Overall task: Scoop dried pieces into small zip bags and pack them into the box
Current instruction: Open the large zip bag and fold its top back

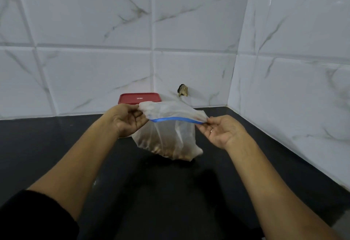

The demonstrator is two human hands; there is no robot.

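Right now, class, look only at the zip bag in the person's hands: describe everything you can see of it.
The zip bag is thin, cloudy clear plastic with a blue zip strip across its top. Brownish dried pieces fill its sagging bottom. The left hand and right hand each pinch one end of the top, stretching the strip between them. It hangs over the black counter, in front of the red lid; whether its bottom touches the counter is unclear.

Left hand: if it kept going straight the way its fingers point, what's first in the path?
The left hand points right and slightly away, already pinching the zip bag at its top corner. Going on, it would push into that bag first. The right hand lies beyond, holding the other end; depth is unclear.
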